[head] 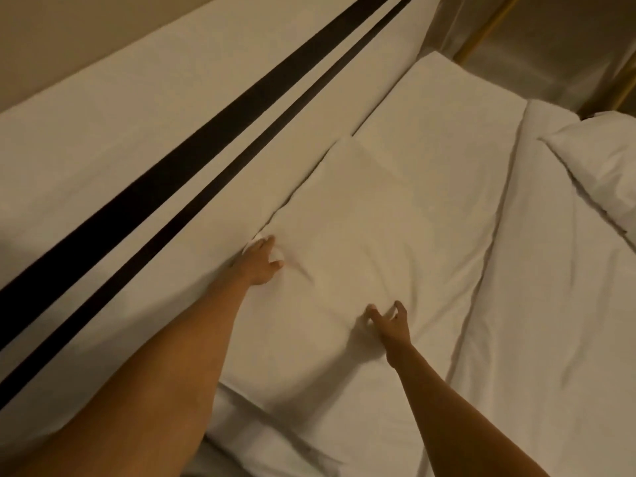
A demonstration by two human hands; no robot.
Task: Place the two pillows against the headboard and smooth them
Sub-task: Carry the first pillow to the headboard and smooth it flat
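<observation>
Two white pillows lie flat in a row along the white headboard [137, 108], which has two black stripes. The near pillow [361, 218] fills the middle of the view. The far pillow [440, 108] sits beyond it, touching its end. My left hand [261, 259] is at the near pillow's edge by the headboard, fingers curled into the fabric. My right hand [389, 321] rests on the pillow's top nearer the bed's middle, fingers apart and pressing down, making small creases.
A white duvet [550, 304] with long folds covers the bed to the right of the pillows. A bunched white cushion or bedding [605, 166] lies at the right edge. A gold-coloured rail [481, 32] and a wall stand beyond the far pillow. More folded white fabric [268, 442] lies below the near pillow.
</observation>
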